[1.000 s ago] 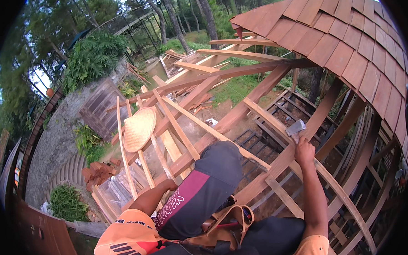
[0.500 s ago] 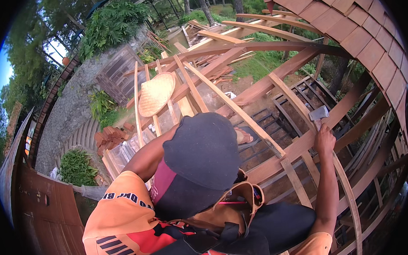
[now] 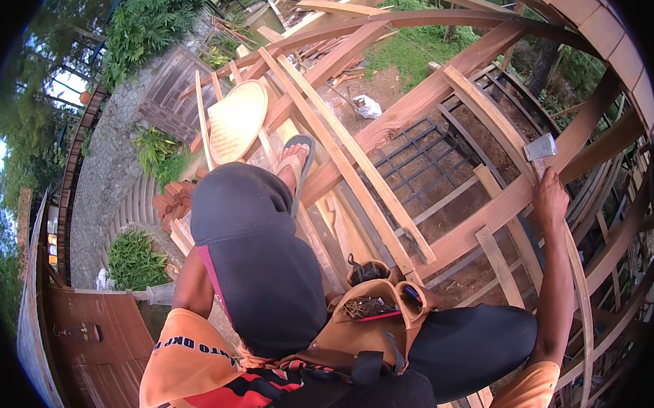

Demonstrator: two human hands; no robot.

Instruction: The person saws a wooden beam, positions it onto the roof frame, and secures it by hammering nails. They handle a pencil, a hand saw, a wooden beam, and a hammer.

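My right hand [image 3: 551, 198] is closed round the handle of a hatchet [image 3: 540, 148], just below its grey metal head. The head lies over a reddish-brown roof beam [image 3: 481, 215], close to a pale curved rafter [image 3: 495, 116]. I cannot tell whether it touches the wood. My left arm [image 3: 192, 285] runs behind my raised, dark-trousered knee, which hides my left hand. At my waist hangs a brown leather tool pouch [image 3: 340, 333], with a heap of nails [image 3: 368, 306] in one pocket.
My sandalled foot [image 3: 296, 165] stands among the timbers. A woven conical hat [image 3: 239, 122] rests on the rafters ahead. Below the open frame is a dark metal grid [image 3: 427, 159]. Wooden shingles [image 3: 603, 35] cover the upper right. Stacked red-brown pieces [image 3: 174, 203] lie lower left.
My raised knee has shifted left, bringing the pouch with nails and my sandalled foot into clearer view. My right hand and the hatchet sit slightly further right. My view has tilted down.
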